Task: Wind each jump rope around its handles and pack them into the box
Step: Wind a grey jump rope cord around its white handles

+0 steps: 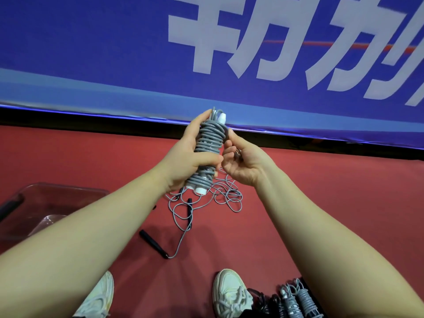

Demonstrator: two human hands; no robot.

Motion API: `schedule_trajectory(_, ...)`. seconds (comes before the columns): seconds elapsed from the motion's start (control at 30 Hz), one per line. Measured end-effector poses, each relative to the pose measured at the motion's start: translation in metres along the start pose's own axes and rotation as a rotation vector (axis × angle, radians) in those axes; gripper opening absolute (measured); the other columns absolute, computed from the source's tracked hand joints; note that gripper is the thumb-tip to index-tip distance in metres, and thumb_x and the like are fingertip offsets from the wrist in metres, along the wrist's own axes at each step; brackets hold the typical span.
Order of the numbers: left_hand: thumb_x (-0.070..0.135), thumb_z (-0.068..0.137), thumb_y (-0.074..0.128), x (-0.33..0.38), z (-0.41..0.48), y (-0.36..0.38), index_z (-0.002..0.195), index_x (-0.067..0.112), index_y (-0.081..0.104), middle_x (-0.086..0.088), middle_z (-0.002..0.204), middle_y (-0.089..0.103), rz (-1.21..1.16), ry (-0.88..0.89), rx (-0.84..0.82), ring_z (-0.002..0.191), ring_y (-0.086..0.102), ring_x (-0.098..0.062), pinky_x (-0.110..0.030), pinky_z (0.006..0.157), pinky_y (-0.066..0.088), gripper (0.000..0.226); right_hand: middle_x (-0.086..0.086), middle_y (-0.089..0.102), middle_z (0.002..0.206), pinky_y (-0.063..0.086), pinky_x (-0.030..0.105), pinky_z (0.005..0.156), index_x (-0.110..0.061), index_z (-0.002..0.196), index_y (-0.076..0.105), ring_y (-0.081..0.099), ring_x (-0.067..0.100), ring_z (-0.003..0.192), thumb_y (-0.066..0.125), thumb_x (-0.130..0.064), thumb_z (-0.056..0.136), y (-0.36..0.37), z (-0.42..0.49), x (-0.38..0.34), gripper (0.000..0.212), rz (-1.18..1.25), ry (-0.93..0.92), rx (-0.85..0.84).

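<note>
This looks like an indoor sports hall or gym. The floor (332, 203) is a smooth red sports surface, and along its far edge runs a long blue banner (91, 53) printed with huge white characters (263, 42). A loose jump rope (183, 216) with black handles lies on the floor. Wound ropes (298, 301) lie beside a white trainer (229, 290), and a clear plastic box (68, 191) stands at the left.

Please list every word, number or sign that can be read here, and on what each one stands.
"千万力": white characters on the blue banner, tops cut off by the frame, so uncertain; a fourth is cut off at the right.
On the wound jump rope, shoes, box: no readable text.
</note>
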State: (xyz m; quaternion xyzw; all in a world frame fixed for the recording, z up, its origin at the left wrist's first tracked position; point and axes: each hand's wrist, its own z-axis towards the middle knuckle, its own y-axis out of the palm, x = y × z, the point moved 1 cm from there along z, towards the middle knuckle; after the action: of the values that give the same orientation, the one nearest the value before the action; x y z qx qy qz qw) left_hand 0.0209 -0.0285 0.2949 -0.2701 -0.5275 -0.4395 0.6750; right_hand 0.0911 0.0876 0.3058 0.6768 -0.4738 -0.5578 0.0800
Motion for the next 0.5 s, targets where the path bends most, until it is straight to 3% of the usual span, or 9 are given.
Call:
schedule_trajectory(0.1,-0.017,0.073,0.058,0.005,-0.004,-0.003,0.140,0.044,0.025,-0.002,0.070,0.065,-0.071,-0.051,-0.151,0.052,0.058,-0.019,-0.029,0.050,0.050,0.096,-0.006,0.056,0.049,0.046,0.011,0.042,-0.010,0.066,0.057,0.052,0.001,0.040,0.060,-0.030,0.089,-0.001,-0.004,0.002,0.031,-0.141,0.002,0.004)
schedule_trajectory(0.17,-0.013,0.078,0.063,0.009,-0.004,-0.009,0.140,0.050,0.016,0.004,0.074,0.066,0.064,-0.044,-0.168,0.059,0.060,-0.015,-0.027,0.055,0.051,0.100,-0.006,0.057,0.049,0.048,0.011,0.045,-0.012,0.067,0.057,0.054,0.001,0.042,0.060,-0.028,0.089,-0.001,-0.007,0.002,0.028,-0.189,-0.047,0.019)
schedule_trajectory(0.33,0.012,0.076,0.075,0.015,-0.002,-0.018,0.133,0.064,0.006,0.000,0.118,0.053,0.323,-0.053,-0.096,0.067,0.061,-0.007,-0.030,0.067,0.052,0.104,-0.011,0.054,0.050,0.038,0.009,0.042,-0.018,0.071,0.055,0.049,-0.001,0.042,0.060,-0.030,0.090,0.000,-0.008,0.002,0.023,-0.346,-0.145,0.015)
schedule_trajectory(0.4,0.019,0.077,0.075,0.016,-0.003,-0.020,0.134,0.062,0.004,0.003,0.119,0.056,0.384,-0.016,-0.068,0.073,0.061,-0.005,-0.030,0.076,0.052,0.101,-0.011,0.053,0.050,0.036,0.008,0.041,-0.018,0.073,0.054,0.047,-0.001,0.042,0.059,-0.030,0.091,0.002,-0.008,0.002,0.023,-0.358,-0.158,-0.011)
schedule_trajectory(0.5,0.047,0.064,0.072,0.019,-0.002,-0.024,0.130,0.064,-0.001,0.004,0.124,0.058,0.542,0.040,0.009,0.093,0.062,-0.007,-0.032,0.092,0.051,0.100,-0.011,0.052,0.049,0.034,0.008,0.041,-0.019,0.077,0.052,0.046,-0.001,0.041,0.059,-0.028,0.091,0.005,-0.007,0.000,0.019,-0.370,-0.199,-0.032)
